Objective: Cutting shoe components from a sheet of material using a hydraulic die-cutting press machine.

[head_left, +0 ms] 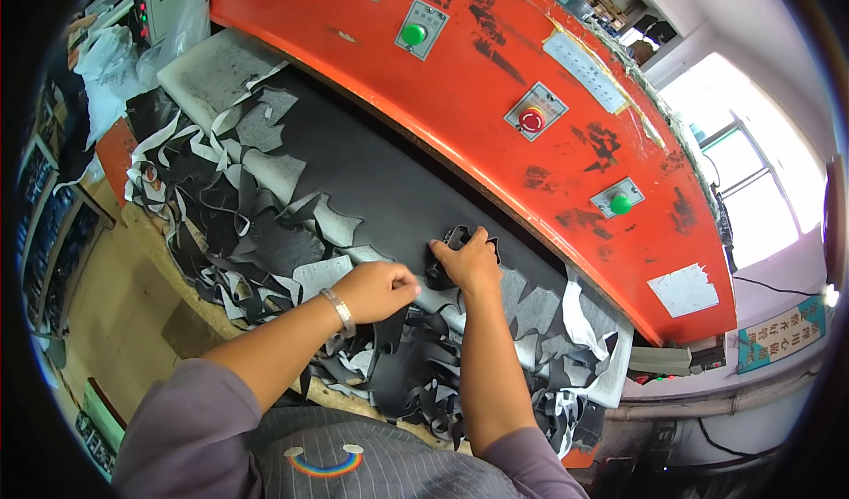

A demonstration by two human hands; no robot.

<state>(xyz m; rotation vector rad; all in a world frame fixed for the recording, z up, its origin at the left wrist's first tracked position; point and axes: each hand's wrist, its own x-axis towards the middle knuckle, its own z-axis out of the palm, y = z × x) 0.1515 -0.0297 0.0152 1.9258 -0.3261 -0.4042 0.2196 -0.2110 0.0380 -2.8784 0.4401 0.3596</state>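
Note:
My right hand grips a dark, curved cutting die with a thin raised rim, its fingers and thumb over its top. The die rests on a sheet of black leather-like material near its cut edge. To the left, my left hand is closed, fingertips curled in; whatever it may hold is hidden. Below it lie dark offcuts. Jagged strips with pale grey backs run along the sheet's near edge.
A large red press beam spans the far side, with green buttons and a red stop button. A heap of black and white scraps covers the near left. The pale cutting board shows at the far left.

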